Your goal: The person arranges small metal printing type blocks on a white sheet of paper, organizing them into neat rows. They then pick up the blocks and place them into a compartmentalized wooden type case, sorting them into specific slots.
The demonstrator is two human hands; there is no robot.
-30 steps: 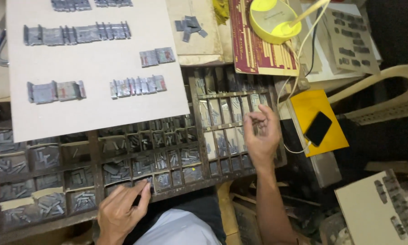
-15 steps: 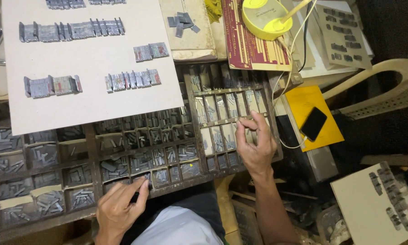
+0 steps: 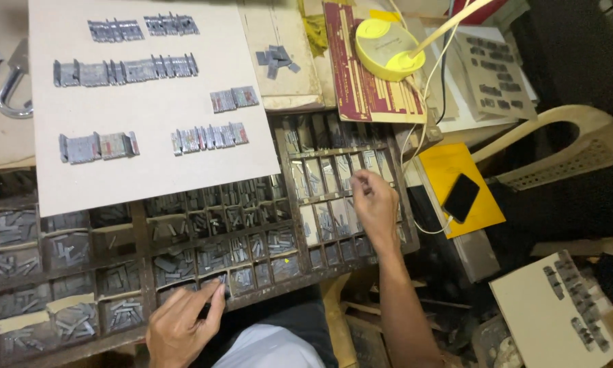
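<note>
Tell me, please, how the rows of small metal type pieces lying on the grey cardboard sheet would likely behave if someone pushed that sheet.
The rows of type pieces look like separate small blocks set side by side, so a nudge would probably break the lines apart. They appear metallic, so likely heavy for their size. The cardboard sheet lies loose over the compartment tray, so it may slide or flex.

You're in a letterpress print workshop, hand-typesetting corner. Proof: a wooden type case (image 3: 139, 235) w/ many small compartments full of grey metal type pieces, taking up most of the surface in front of you. A cardboard sheet (image 3: 150, 174) lies over its top part w/ short rows of set type (image 3: 208, 136) lined up on it. More type sits on another card (image 3: 558, 307) at lower right. Cluttered, worn, dim: a yellow desk lamp (image 3: 388, 44), loose papers, a plastic chair (image 3: 565, 153) beside it.
</note>
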